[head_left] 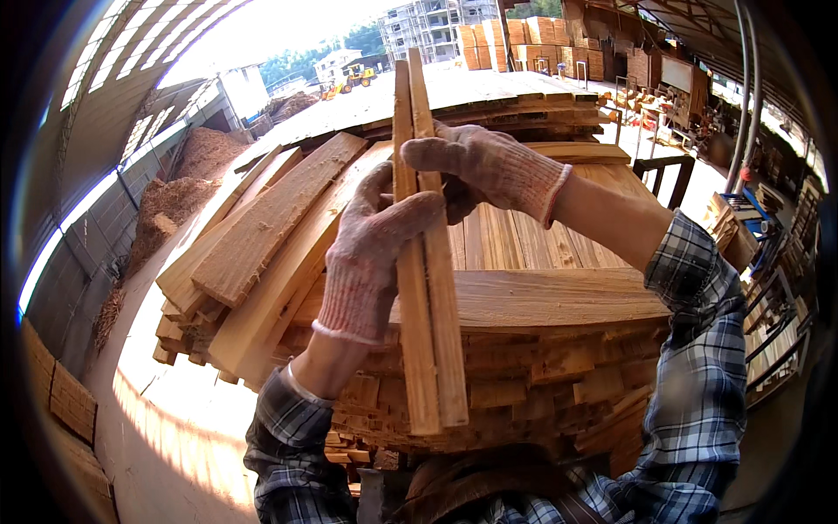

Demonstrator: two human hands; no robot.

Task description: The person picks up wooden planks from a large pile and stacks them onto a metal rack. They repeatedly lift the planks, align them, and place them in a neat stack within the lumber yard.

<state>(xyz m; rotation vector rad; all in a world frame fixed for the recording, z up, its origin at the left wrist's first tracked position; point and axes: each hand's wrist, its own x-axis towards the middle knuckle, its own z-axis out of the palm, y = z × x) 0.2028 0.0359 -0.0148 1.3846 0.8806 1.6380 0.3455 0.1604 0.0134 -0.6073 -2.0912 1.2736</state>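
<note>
The lumber stack (541, 297) is topped along its left edge by loose planks (271, 227). Over its near edge, two narrow boards (419, 349) are clasped side by side by the closed, gloved left hand (377, 244) and, farther up, the closed right hand (489, 166).

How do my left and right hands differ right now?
The left hand grips the two planks nearer the body; the right hand grips them farther out. The left hand's thumb points rightward, the right hand's leftward. Both wear knitted gloves.
</note>
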